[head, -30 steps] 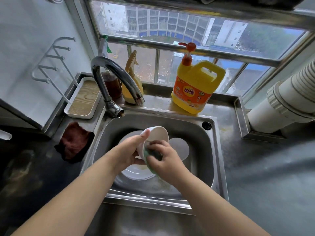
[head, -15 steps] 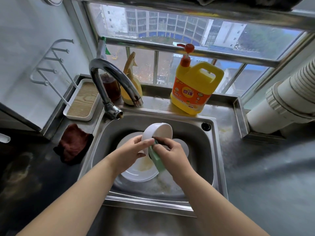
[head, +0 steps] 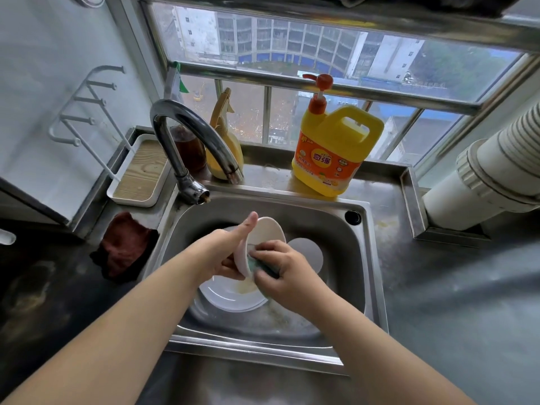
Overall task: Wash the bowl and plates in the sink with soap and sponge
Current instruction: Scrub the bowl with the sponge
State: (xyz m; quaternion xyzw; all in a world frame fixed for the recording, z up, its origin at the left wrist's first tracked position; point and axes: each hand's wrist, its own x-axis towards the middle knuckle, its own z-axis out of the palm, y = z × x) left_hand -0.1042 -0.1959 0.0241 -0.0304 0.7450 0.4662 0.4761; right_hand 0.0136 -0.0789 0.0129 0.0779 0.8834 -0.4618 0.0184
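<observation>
While the left hand (head: 225, 252) grips the white bowl (head: 263, 241) over the sink (head: 362, 258), the right hand (head: 286, 270) pinches a green sponge (head: 257, 266) against it; the yellow soap jug (head: 333, 150) behind reads "奇强".

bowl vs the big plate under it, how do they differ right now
The bowl is held tilted above the sink by the left hand; the big plate lies flat on the sink floor. The right hand presses a sponge on the bowl; the plate is untouched and shows yellowish residue. Both are white.
</observation>
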